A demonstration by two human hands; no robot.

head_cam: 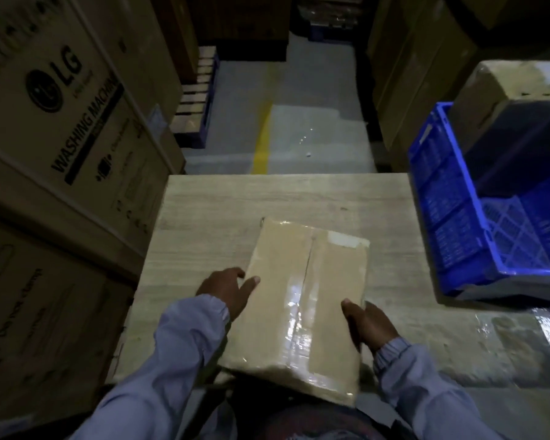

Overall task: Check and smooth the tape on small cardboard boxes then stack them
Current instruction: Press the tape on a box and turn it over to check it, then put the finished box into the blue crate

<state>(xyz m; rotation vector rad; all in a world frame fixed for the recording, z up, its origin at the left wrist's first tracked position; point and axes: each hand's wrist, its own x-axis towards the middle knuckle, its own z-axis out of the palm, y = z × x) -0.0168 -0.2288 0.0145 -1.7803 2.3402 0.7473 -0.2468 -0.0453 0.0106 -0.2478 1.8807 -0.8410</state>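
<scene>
Printed washing-machine cartons (61, 122) tower at your left. On the pale wood-grain table (235, 201), left of a blue slatted plastic crate (451, 198), lies the flat brown taped cardboard box (273, 281), near end overhanging. Your left hand (226, 290) and right hand (369, 325) grip its long edges, thumbs on top.

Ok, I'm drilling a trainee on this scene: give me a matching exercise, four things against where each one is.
1. small cardboard box
2. blue crate
3. washing machine carton
4. yellow line

a. on the floor beyond the table
b. far left, stacked
c. gripped by left hand and right hand
d. right of the table

Pairs: 1-c, 2-d, 3-b, 4-a.
</scene>
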